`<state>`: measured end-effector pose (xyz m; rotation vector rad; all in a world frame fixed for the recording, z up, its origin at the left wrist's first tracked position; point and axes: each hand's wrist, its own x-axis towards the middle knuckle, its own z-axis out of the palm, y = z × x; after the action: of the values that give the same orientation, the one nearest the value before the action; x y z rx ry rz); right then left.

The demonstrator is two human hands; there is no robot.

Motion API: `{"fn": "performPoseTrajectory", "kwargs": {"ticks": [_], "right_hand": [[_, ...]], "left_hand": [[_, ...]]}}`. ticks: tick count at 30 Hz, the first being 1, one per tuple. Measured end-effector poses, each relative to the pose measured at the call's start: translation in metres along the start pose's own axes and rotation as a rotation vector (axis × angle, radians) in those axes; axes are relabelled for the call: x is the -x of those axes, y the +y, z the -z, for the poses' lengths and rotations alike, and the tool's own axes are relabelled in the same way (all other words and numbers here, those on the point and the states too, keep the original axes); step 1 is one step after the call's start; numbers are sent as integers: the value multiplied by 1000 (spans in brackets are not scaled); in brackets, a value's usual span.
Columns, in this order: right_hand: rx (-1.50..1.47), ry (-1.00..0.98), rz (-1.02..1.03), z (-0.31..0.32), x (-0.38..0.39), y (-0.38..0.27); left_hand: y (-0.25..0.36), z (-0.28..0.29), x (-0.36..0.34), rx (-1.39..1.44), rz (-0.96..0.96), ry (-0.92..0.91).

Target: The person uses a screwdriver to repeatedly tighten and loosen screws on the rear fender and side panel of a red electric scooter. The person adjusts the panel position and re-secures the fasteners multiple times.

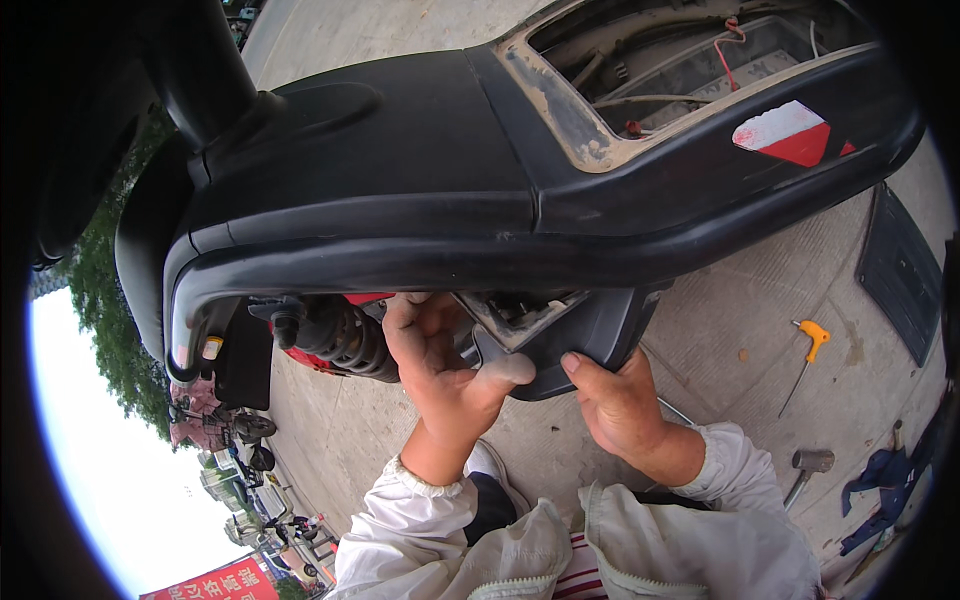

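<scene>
Hands on black panel, bodywork overhanging, coil spring, screwdriver, hammer

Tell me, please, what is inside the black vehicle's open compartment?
The compartment shows a red wire, a pale cable and a grey box-like part; what lies beneath them is covered.

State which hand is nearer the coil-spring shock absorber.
Left: the left hand is right beside the coil-spring shock absorber; the right hand is farther right, gripping the black plastic panel.
</scene>
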<state>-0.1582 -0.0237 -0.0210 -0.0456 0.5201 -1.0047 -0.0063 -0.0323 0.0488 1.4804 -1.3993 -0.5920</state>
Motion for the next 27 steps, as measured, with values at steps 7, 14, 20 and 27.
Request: {"fn": "performPoseTrajectory", "kwargs": {"ticks": [7,14,20,27], "right_hand": [[14,-7,6,-3,0,0],[37,37,38,-6,1,1],[32,56,45,-8,4,3],[43,64,51,-13,6,-1]], "left_hand": [[5,-4,-9,137,51,-43],[12,-9,-8,172,104,-31],[12,-14,-18,271,134,-52],[1,-2,-21,183,125,-180]]}}
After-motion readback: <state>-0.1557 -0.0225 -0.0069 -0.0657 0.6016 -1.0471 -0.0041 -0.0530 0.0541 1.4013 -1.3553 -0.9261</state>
